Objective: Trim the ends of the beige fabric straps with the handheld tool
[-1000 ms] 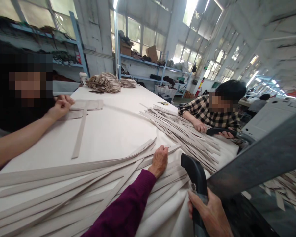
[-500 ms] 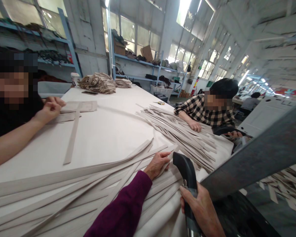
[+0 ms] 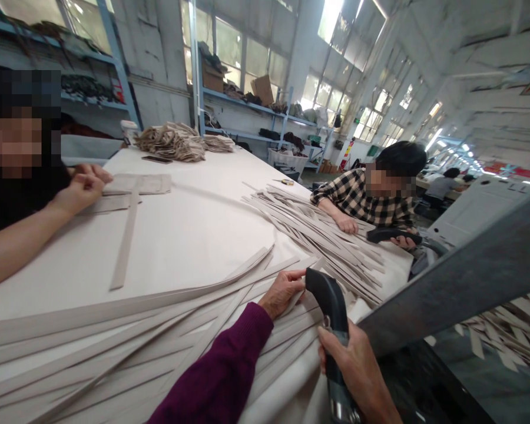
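My left hand (image 3: pixel 285 292), below a purple sleeve, pinches the end of a beige fabric strip (image 3: pixel 301 292). My right hand (image 3: pixel 352 360) is wrapped around a black curved handheld nozzle (image 3: pixel 327 290) with a metal fitting at its lower end. The nozzle's mouth faces left, right beside my left fingertips and the strip's end; whether it touches the strip I cannot tell. Several more long beige fabric strips (image 3: pixel 128 335) fan out across the white table beneath my forearm.
Opposite, a co-worker in a checked shirt (image 3: pixel 357 191) holds a similar black nozzle (image 3: pixel 393 235) by a pile of strips (image 3: pixel 318 235). On the left, another co-worker's hand (image 3: pixel 82 188) is at flat fabric pieces (image 3: pixel 148 184). A slanted metal beam (image 3: pixel 459 277) stands at right.
My hands and the nozzle stay nearly in place, the nozzle's mouth shifting slightly left towards my left fingers. The co-worker opposite has raised their nozzle and moved it left.
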`<action>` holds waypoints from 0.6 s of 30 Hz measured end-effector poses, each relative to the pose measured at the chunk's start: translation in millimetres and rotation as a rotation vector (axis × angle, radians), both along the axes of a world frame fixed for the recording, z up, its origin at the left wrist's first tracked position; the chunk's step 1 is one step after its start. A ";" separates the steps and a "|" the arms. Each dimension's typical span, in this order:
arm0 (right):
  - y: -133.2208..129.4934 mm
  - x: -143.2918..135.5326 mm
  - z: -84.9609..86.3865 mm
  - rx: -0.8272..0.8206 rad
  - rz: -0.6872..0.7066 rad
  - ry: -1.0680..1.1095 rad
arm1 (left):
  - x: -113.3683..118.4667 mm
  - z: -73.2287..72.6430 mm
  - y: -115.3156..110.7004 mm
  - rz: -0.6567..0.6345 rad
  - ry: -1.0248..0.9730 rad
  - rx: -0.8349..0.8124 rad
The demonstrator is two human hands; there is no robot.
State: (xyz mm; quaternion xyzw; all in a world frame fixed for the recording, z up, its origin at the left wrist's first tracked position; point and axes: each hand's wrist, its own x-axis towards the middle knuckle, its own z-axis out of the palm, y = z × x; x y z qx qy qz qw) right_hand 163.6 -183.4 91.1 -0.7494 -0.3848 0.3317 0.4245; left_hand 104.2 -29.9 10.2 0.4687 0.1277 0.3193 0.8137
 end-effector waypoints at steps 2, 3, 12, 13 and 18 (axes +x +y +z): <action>4.1 -0.3 4.0 0.014 -0.025 -0.023 | 0.0 -0.7 -0.7 -0.007 0.002 0.003; 7.8 0.6 7.1 0.027 -0.038 -0.044 | 0.1 -0.9 -1.0 -0.011 0.002 0.002; 0.1 -3.9 1.1 -0.008 -0.011 -0.039 | -1.9 3.0 0.9 0.015 -0.022 -0.094; 0.7 -2.7 0.3 0.006 -0.017 -0.050 | -2.5 3.7 0.4 0.004 -0.016 -0.094; 20.8 14.1 11.7 0.095 -0.089 -0.179 | -4.1 3.3 -1.8 -0.064 -0.008 -0.078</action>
